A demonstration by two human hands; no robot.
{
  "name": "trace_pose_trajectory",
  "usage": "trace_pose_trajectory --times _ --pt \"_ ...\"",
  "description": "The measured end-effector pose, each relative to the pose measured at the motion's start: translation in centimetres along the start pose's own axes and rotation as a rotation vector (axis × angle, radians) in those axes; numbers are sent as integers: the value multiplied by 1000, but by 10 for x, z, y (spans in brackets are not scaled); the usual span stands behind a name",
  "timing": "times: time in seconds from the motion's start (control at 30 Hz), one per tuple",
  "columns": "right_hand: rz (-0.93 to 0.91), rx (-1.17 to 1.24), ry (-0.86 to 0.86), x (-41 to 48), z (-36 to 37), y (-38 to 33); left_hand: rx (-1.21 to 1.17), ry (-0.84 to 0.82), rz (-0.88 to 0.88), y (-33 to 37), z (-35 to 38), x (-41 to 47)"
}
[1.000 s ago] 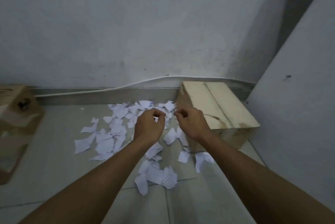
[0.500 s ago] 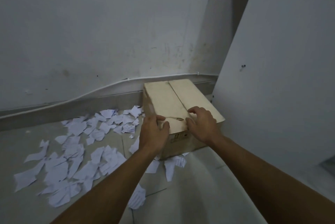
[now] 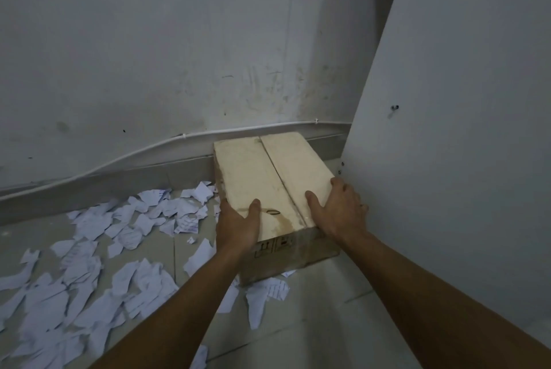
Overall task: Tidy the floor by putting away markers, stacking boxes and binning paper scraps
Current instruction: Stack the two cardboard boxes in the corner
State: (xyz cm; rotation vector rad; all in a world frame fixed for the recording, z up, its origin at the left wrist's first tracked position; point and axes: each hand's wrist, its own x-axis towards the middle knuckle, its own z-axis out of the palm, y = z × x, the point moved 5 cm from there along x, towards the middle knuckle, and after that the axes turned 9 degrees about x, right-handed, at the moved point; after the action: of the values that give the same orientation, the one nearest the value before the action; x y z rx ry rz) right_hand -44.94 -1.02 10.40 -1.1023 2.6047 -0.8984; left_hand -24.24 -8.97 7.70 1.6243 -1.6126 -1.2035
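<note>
The tiled floor (image 3: 313, 327) was pale grey. A closed cardboard box (image 3: 268, 183) sat on it in the corner, near the wall. Torn paper scraps (image 3: 89, 279) lay scattered over the tiles to the box's left, a few touching its near edge.

Paper scraps (image 3: 89, 255) left of box (image 3: 268, 177)

Matt, stained cardboard box (image 3: 268, 177); thin white paper scraps (image 3: 98, 249) on smooth floor tiles (image 3: 313, 324).
</note>
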Motion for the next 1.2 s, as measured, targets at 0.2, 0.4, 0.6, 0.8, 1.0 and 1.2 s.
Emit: trace_pose_trajectory --times 0.2,0.4,0.6,0.8,1.0,1.2 --pt "-50 55 79 -14 -8 -6 20 12 41 -5 -9 -2" --pt "-21 90 150 -24 -39 -20 -5 1 113 0 -38 -12" --pt "-66 166 103 -36 -52 -66 23 49 206 8 -108 -23" --pt "-215 344 -85 -61 -24 -148 44 175 213 -6 -208 -34" --pt "-341 414 -219 -106 29 -235 34 302 117 -52 -313 -50" --pt "-452 469 -376 -163 81 -317 -3 475 40 -98 -407 -78"
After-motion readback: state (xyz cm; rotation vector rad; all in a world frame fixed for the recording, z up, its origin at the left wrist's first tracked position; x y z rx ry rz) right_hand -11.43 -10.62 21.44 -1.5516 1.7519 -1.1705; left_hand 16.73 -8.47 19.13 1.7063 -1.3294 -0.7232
